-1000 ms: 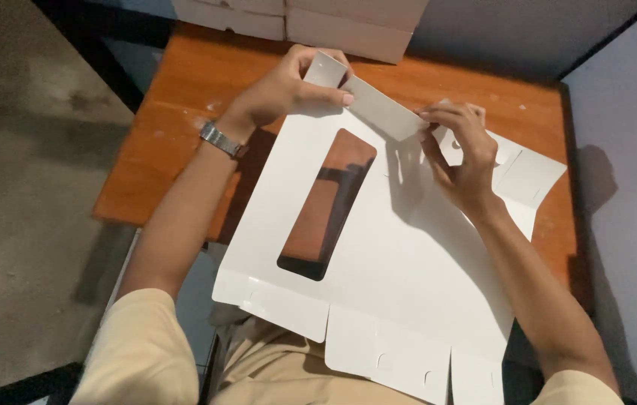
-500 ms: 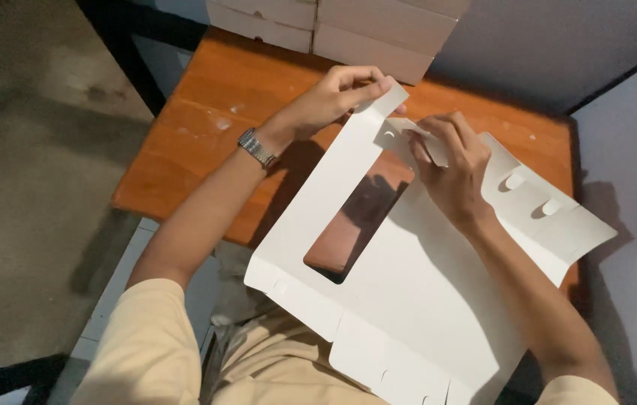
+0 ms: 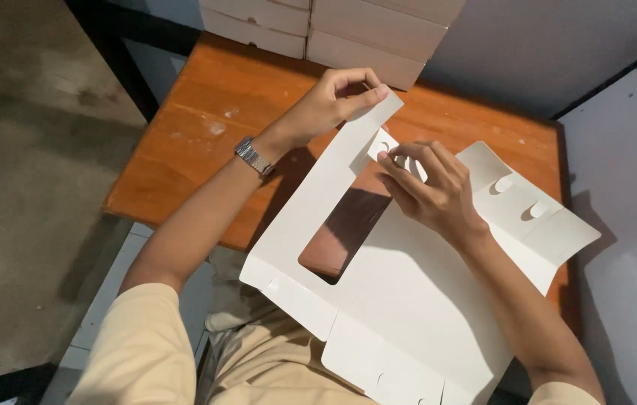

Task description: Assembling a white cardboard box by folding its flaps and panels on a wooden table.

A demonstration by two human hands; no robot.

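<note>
The white cardboard box blank [image 3: 423, 300] lay unfolded and flat across the orange wooden bench [image 3: 206, 127], its near edge overhanging toward the lap. It had a long rectangular window cutout, slotted flaps at right, and one long side strip folded upward.

We see bare table [image 3: 206, 127] open at our left; stacked boxes [image 3: 348, 30] block the far edge.

Both hands [image 3: 333, 101] [image 3: 427, 187] on a flat white carton blank [image 3: 408, 300] over an orange table [image 3: 206, 127]
</note>
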